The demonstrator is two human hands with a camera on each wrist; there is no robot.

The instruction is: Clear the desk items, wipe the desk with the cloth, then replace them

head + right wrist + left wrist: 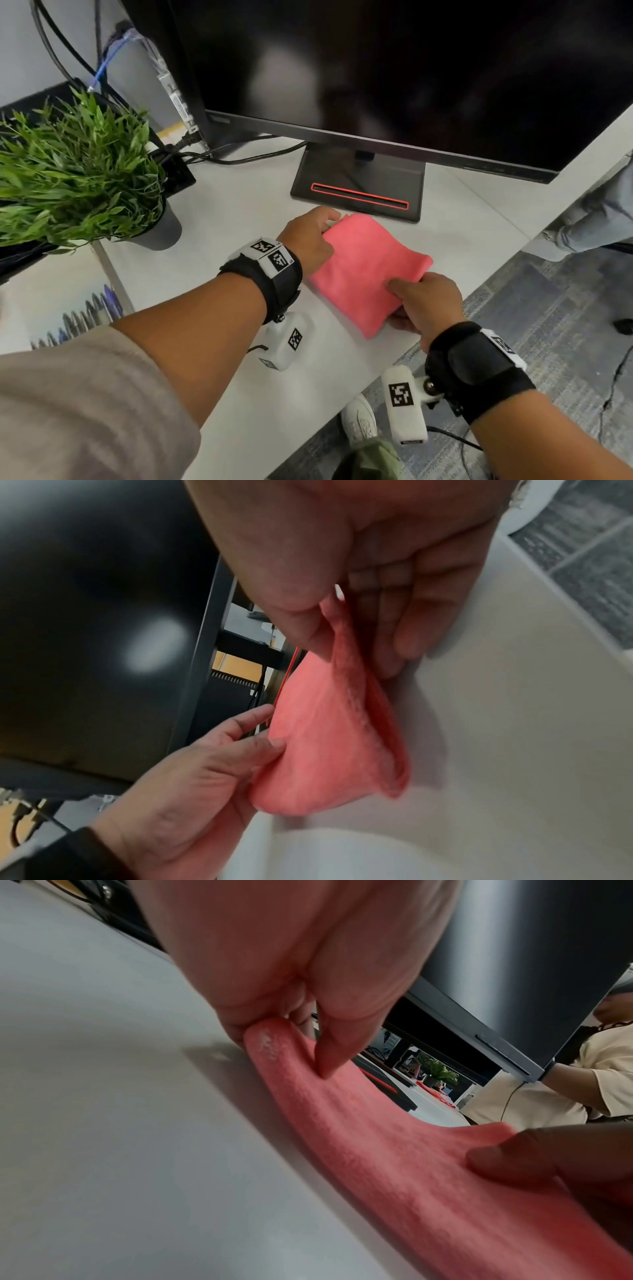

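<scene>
A folded pink cloth [363, 270] lies on the white desk [239, 212] in front of the monitor stand [359, 185]. My left hand [310, 236] pinches the cloth's far left corner between thumb and fingers; the left wrist view shows that pinched corner of the cloth [274, 1047]. My right hand [424, 301] pinches the near right edge, thumb on top and fingers beneath; in the right wrist view the cloth [325, 737] hangs from that pinch. The cloth sags between the two hands, just above the desk.
A large dark monitor [411, 68] fills the back. A potted green plant [78, 178] stands at the left, with black cables [239, 157] behind it. The desk's front edge [445, 318] runs diagonally past my right hand, with grey carpet [548, 308] below. Another person [555, 1085] sits beyond the monitor.
</scene>
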